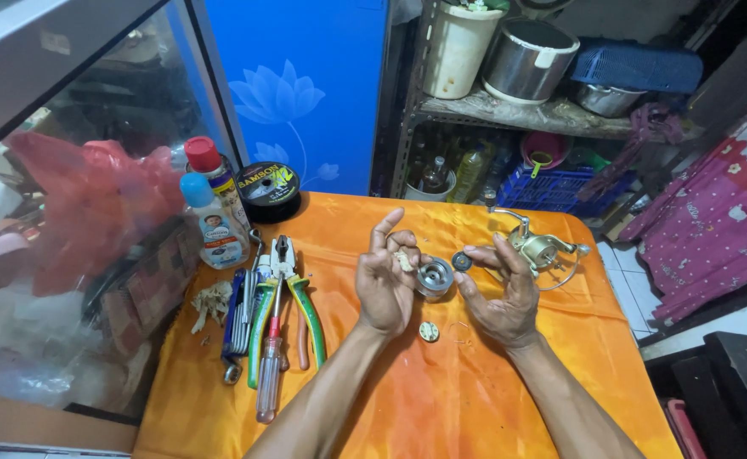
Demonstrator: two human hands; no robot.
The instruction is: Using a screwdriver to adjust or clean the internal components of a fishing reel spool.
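Spool (434,278) is off the reel body and is the reference point for every position below. You hold it above the orange cloth (441,399), at the middle of the table.

1. Nearest you, just below the spool, a small round part (429,331) lies loose on the cloth, apart from both hands.
2. Your left hand (388,280) grips the spool from its left side, with the fingers curled around its rim. A pale scrap, possibly a wad of cloth or fibre, sits in those fingers; its exact kind cannot be determined.
3. Your right hand (501,293) is just right of the spool. Thumb and forefinger pinch a small dark disc (461,261), which is close to the spool's upper right edge but not seated on it.
4. Right of and beyond the spool, the reel body (543,251) rests on the cloth with its wire bail standing out. No spool is fitted to it.
5. Left of the spool lie the pliers (293,293), a screwdriver (269,374) and a set of keys or wrenches, side by side, with a clump of pale fibre further left.
6. Left of and beyond the spool stand two bottles (212,212) and a line reel (268,189).

Judged status: disassembly appears complete, as spool, disc and round part are all separate. Refitting these parts and returning the spool to the reel body remain outstanding.
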